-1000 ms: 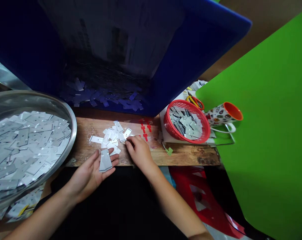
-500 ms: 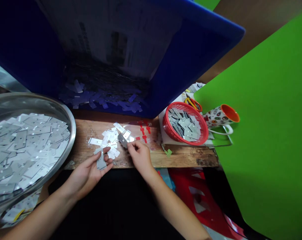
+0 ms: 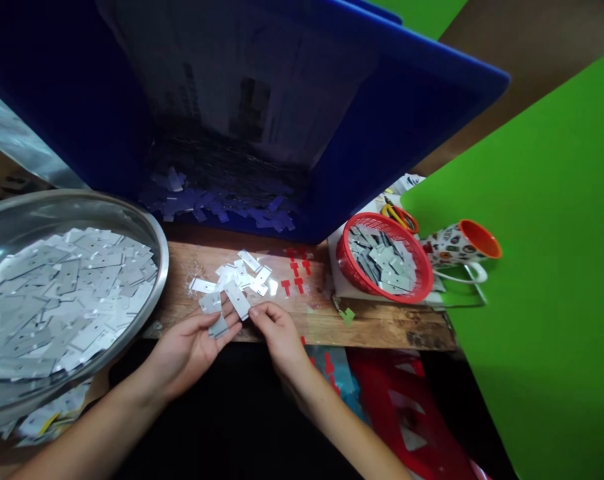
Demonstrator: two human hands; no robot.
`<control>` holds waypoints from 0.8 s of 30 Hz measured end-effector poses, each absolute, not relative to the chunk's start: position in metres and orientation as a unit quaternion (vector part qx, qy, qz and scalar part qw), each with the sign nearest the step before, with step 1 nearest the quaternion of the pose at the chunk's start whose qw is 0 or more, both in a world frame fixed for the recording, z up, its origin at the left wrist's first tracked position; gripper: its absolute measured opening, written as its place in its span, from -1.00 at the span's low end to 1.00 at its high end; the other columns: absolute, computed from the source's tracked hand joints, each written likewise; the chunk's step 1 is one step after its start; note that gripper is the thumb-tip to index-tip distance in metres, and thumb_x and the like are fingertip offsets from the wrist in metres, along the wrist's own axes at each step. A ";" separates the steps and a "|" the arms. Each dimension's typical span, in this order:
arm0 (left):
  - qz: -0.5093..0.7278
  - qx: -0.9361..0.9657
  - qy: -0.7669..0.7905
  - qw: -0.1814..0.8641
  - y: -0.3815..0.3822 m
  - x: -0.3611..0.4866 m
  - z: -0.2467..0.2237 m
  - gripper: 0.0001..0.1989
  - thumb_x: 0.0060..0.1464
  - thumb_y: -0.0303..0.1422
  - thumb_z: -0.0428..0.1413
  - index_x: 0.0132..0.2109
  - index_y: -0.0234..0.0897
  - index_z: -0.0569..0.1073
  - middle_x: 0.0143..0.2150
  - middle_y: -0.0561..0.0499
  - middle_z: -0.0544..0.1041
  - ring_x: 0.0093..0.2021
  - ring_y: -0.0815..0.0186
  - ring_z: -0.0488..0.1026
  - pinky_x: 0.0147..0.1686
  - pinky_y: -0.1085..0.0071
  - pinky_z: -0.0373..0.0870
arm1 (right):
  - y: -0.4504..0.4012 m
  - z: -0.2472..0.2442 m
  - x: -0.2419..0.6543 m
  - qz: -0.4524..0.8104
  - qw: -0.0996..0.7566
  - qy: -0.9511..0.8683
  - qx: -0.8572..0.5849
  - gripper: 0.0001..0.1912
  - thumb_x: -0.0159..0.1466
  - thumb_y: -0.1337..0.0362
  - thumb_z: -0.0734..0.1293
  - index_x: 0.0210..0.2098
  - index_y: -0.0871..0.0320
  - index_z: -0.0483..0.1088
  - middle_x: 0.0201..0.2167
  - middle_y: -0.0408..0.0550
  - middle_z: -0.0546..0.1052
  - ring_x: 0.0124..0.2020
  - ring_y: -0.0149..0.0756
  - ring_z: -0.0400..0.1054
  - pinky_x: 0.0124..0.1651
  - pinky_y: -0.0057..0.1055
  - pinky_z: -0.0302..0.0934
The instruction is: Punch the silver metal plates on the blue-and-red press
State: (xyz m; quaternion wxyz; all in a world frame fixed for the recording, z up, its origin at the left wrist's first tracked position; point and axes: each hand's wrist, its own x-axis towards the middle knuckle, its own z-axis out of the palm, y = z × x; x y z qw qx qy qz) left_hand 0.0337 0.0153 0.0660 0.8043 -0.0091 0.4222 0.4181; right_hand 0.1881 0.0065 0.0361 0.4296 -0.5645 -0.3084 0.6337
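Palm up, my left hand (image 3: 195,347) holds a few flat grey metal pieces (image 3: 218,325) against its fingers. Between the thumb and fingers of my right hand (image 3: 277,333) is the lower end of a single light metal plate (image 3: 237,300) with a small hole. That plate leans over the fingertips of my left hand. Just beyond both hands, a loose pile of similar metal plates (image 3: 242,272) lies on the wooden table (image 3: 382,327).
A large steel basin (image 3: 161,257) full of plates stands left. Behind the pile rises a blue bin (image 3: 382,133) with pieces inside. Rightward are a red basket (image 3: 425,267) of plates, scissors (image 3: 395,215), a patterned cup (image 3: 455,243) and red T-shaped marks (image 3: 298,285).
My right hand has brought its plate nearer my left hand, and the plate now shows a light face instead of a dark one. The whole view has shifted slightly.
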 end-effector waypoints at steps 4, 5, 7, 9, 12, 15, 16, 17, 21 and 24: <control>0.425 -0.015 0.413 0.805 0.014 0.032 0.064 -0.55 0.08 -0.62 -0.03 0.13 -0.35 0.33 0.03 -0.20 0.51 0.08 0.20 0.42 0.04 0.26 0.41 | 0.004 0.034 0.186 0.618 0.419 -0.340 -0.572 -0.79 0.12 0.13 0.32 -0.51 0.15 0.39 -0.57 -0.22 0.37 -0.49 -0.40 0.20 -0.31 -0.42 0.11; 0.427 -0.018 0.405 0.808 0.015 0.031 0.063 -0.56 0.09 -0.60 -0.03 0.13 -0.35 0.33 0.03 -0.20 0.50 0.08 0.20 0.42 0.03 0.26 0.41 | 0.002 0.034 0.186 0.587 0.417 -0.378 -0.581 -0.79 0.15 0.14 0.30 -0.49 0.15 0.41 -0.55 -0.19 0.39 -0.47 -0.38 0.22 -0.30 -0.41 0.13; 0.428 -0.023 0.382 0.819 0.016 0.029 0.061 -0.61 0.14 -0.50 -0.03 0.13 -0.35 0.33 0.05 -0.22 0.49 0.07 0.17 0.42 0.01 0.23 0.41 | -0.002 0.038 0.185 0.478 0.403 -0.513 -0.588 -0.80 0.20 0.16 0.29 -0.41 0.15 0.46 -0.46 -0.11 0.45 -0.38 -0.32 0.28 -0.24 -0.36 0.14; 0.417 -0.025 0.356 0.836 0.017 0.026 0.057 -0.61 0.20 -0.34 -0.05 0.13 -0.37 0.33 0.06 -0.25 0.47 0.06 0.10 0.43 -0.03 0.17 0.43 | -0.006 0.042 0.184 0.347 0.365 -0.668 -0.547 -0.81 0.21 0.16 0.31 -0.29 0.11 0.50 -0.36 -0.06 0.50 -0.28 -0.26 0.30 -0.15 -0.29 0.12; 0.392 -0.035 0.331 0.858 0.019 0.023 0.053 -0.52 0.20 -0.15 -0.08 0.12 -0.39 0.34 0.04 -0.28 0.48 0.00 0.06 0.46 -0.08 0.14 0.44 | -0.010 0.046 0.186 0.247 0.329 -0.771 -0.486 -0.78 0.24 0.16 0.31 -0.18 0.09 0.49 -0.30 -0.04 0.53 -0.23 -0.24 0.30 -0.10 -0.26 0.11; 0.388 -0.051 0.324 0.861 0.019 0.020 0.051 -0.51 0.18 -0.10 -0.06 0.11 -0.36 0.35 0.03 -0.24 0.48 0.00 0.10 0.45 -0.04 0.15 0.41 | -0.007 0.045 0.191 0.242 0.329 -0.751 -0.518 -0.81 0.30 0.25 0.24 -0.18 0.10 0.47 -0.32 -0.04 0.53 -0.23 -0.25 0.31 -0.13 -0.29 0.14; 0.387 -0.054 0.325 0.861 0.019 0.020 0.051 -0.51 0.18 -0.10 -0.05 0.11 -0.34 0.35 0.04 -0.23 0.48 0.01 0.11 0.45 -0.03 0.15 0.40 | -0.005 0.044 0.193 0.249 0.325 -0.743 -0.530 -0.80 0.30 0.27 0.22 -0.19 0.10 0.47 -0.32 -0.04 0.53 -0.24 -0.25 0.32 -0.14 -0.29 0.15; 0.386 -0.055 0.327 0.861 0.020 0.019 0.050 -0.52 0.17 -0.10 -0.05 0.10 -0.32 0.35 0.04 -0.22 0.47 0.02 0.10 0.44 -0.04 0.15 0.39 | -0.003 0.042 0.195 0.256 0.320 -0.737 -0.537 -0.80 0.31 0.28 0.21 -0.19 0.09 0.47 -0.32 -0.04 0.52 -0.24 -0.25 0.32 -0.14 -0.29 0.16; 0.387 -0.051 0.339 0.856 0.020 0.018 0.048 -0.53 0.17 -0.09 -0.06 0.08 -0.30 0.36 0.05 -0.22 0.46 0.01 0.07 0.44 -0.09 0.14 0.41 | 0.009 0.039 0.200 0.265 0.309 -0.723 -0.559 -0.78 0.32 0.27 0.19 -0.19 0.10 0.47 -0.28 -0.03 0.53 -0.22 -0.25 0.33 -0.12 -0.30 0.16; 0.386 -0.033 0.365 0.847 0.017 0.017 0.045 -0.60 0.19 -0.15 -0.05 0.01 -0.33 0.39 -0.10 -0.21 0.51 -0.15 0.14 0.50 -0.21 0.21 0.45 | 0.028 0.038 0.201 0.232 0.267 -0.720 -0.597 -0.76 0.33 0.25 0.18 -0.18 0.11 0.47 -0.25 -0.03 0.53 -0.20 -0.23 0.32 -0.11 -0.31 0.14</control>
